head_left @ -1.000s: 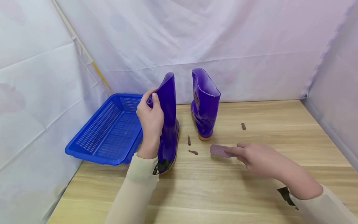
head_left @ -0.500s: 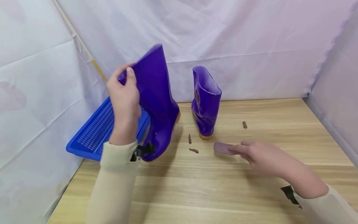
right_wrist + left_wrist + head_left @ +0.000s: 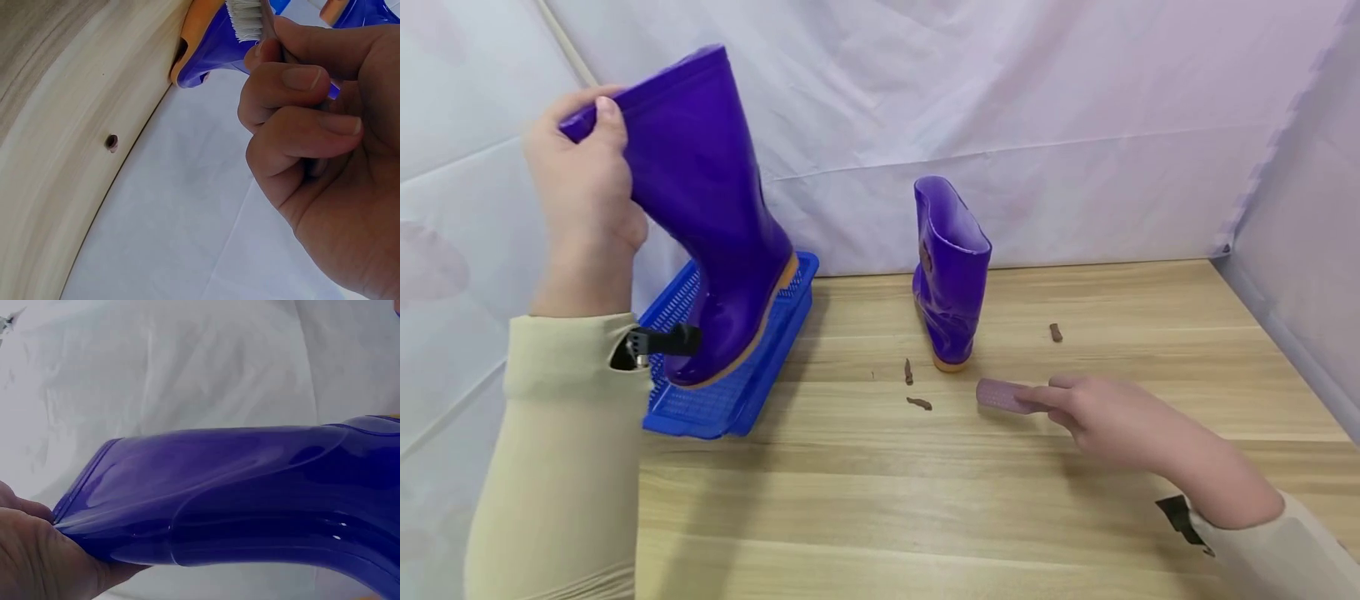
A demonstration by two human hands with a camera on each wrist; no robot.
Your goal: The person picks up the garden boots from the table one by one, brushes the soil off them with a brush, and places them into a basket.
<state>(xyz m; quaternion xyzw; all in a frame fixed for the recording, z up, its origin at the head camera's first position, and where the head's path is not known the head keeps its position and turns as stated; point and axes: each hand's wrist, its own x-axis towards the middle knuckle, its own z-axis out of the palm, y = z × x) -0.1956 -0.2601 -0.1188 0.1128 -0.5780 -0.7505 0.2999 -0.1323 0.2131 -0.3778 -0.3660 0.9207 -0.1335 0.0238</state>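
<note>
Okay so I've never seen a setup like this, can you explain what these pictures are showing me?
There's no machine here, just a person working bare-handed. The wide view comes from a camera on the head, looking forward and down; the close views come from a camera on each wrist.

The left hand grips a purple boot by its top edge, lifted and tilted; in the head view it partly covers a blue basket. The right hand holds a brush, whose pale bristles show in the right wrist view.

On the wooden table, a second boot stands upright, and three small brown pieces lie near it.
</note>
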